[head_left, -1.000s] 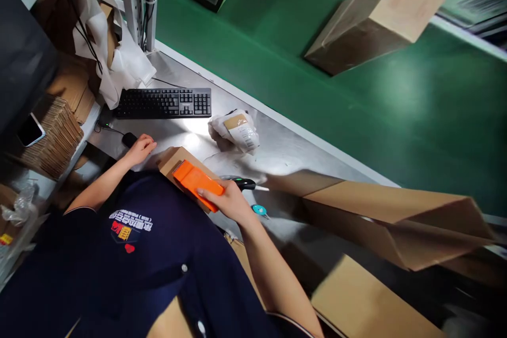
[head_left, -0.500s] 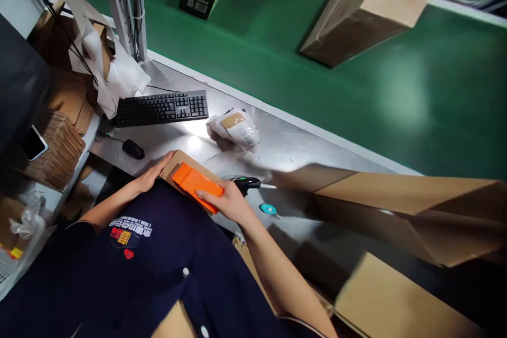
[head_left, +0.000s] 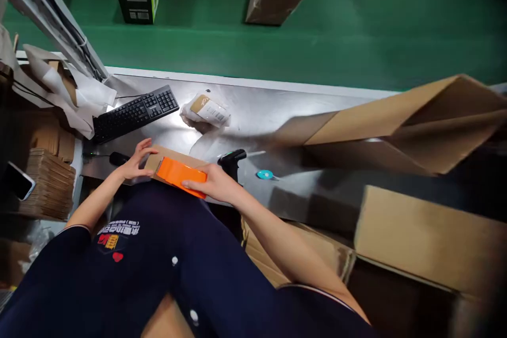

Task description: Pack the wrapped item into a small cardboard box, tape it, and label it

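My right hand [head_left: 214,182] is closed around an orange tape dispenser [head_left: 178,173], whose toothed edge points left. The dispenser lies against the top of a small brown cardboard box [head_left: 152,162], close to my body at the front edge of the metal table. My left hand [head_left: 133,163] is at the left end of this box, thumb on the near side and fingers on the far side. The box's underside and the tape are hidden.
Behind the box are a keyboard [head_left: 138,112], a mouse [head_left: 118,158], a wrapped parcel [head_left: 208,111] and a black scanner [head_left: 233,157]. An open carton [head_left: 356,127] stands to the right. Flattened cardboard [head_left: 49,185] is stacked left. Boxes sit on the green surface [head_left: 198,47] beyond.
The view has turned and shifted to the right. My left hand's fingers, earlier flat along the box's end, are now spread around it. The tape dispenser stays in my right hand against the box.
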A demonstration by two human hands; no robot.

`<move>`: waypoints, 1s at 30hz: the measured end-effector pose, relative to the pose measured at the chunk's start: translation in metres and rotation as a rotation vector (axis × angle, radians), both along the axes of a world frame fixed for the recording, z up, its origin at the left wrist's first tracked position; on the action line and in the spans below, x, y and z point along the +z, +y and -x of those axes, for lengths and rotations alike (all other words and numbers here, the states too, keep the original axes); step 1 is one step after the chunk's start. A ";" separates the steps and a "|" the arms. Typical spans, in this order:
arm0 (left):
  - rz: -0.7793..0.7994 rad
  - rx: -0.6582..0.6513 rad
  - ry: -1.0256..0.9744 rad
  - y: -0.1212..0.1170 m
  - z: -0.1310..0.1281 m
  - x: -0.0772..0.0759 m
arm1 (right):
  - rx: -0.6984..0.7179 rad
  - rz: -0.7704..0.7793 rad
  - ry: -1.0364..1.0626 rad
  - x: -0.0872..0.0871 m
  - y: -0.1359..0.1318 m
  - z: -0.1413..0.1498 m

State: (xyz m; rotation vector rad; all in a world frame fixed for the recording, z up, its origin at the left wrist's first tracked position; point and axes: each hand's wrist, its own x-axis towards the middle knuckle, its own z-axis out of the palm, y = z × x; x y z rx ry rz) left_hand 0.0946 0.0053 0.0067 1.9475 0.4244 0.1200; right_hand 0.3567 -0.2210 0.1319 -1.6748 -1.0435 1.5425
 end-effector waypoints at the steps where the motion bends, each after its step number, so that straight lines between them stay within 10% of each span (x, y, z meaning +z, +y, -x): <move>1: -0.013 0.009 0.006 0.000 0.001 0.000 | -0.010 0.016 -0.014 0.000 -0.013 -0.009; 9: -0.252 -0.078 0.157 0.005 0.012 0.030 | -0.115 0.253 -0.028 -0.030 -0.111 -0.075; 17: -0.878 -0.551 0.206 -0.040 -0.019 0.069 | -0.096 -0.027 0.189 -0.094 -0.050 -0.038; 24: -0.716 -0.545 0.241 -0.035 -0.032 0.065 | -0.023 0.068 0.112 -0.105 -0.080 -0.059; 30: -0.623 -0.550 0.259 -0.033 -0.042 0.079 | 0.020 0.080 -0.079 -0.103 -0.034 -0.044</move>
